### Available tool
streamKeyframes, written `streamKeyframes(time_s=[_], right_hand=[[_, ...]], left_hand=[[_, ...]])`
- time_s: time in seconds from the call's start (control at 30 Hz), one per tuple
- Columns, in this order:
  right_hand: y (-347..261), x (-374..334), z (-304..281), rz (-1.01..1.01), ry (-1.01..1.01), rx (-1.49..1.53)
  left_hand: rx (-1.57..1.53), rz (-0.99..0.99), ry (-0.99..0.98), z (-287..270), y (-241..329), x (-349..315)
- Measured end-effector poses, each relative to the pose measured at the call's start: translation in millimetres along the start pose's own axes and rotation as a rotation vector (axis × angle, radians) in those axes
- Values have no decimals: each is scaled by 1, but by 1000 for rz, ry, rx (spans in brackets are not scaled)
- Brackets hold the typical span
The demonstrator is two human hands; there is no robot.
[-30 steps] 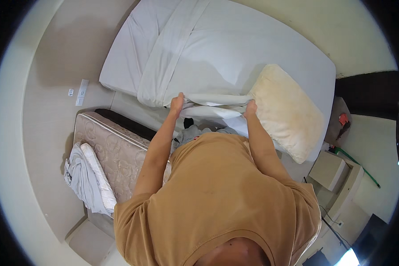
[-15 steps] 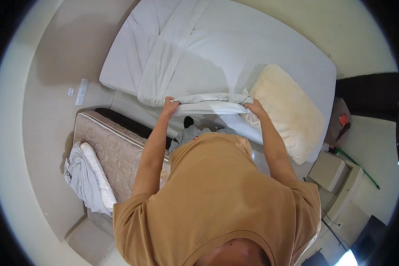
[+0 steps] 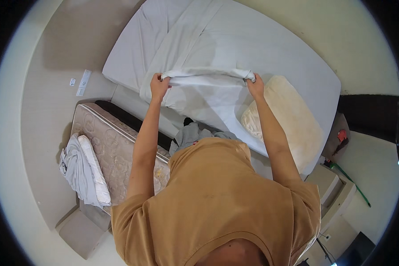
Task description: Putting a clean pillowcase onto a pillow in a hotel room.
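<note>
A white sheet is stretched between my hands, its near edge gathered into a band above the bed. My left hand has its fingers closed round the band's left end. At the other end, my right hand grips the sheet in the same way. The rest of the sheet lies over the left part of the bed, with long creases and a folded strip. A cream pillow rests on the bed to the right of my right hand, partly behind my forearm.
A beige patterned mattress stands at the left, with grey cloth and a white padded piece over its edge. Drawer furniture and a green stick are at the right. A switch plate is on the left wall.
Both hands have moved away from my body, carrying the sheet's gathered edge farther over the bed. The held edge now covers less of the floor gap near my legs.
</note>
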State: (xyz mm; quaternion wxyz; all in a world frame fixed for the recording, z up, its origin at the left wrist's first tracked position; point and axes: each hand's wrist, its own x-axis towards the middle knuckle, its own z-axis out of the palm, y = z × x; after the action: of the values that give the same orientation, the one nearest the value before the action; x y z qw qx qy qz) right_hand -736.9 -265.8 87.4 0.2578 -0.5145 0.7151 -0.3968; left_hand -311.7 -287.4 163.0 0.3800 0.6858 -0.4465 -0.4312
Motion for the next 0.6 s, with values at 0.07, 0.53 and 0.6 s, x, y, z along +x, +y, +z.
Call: streamKeyframes(time_s=[0.07,0.53,0.6], right_hand=[[-6,22,10,-39,28,-13],[103,-104,-1,-5,-611,-765],[89,-111,-20,-447,-776,-951]], left_hand=[[-58,123,51,-4,-2,13],[450,-144,-1,60,-234,-30],[486,-68,44,59,-233,-22]])
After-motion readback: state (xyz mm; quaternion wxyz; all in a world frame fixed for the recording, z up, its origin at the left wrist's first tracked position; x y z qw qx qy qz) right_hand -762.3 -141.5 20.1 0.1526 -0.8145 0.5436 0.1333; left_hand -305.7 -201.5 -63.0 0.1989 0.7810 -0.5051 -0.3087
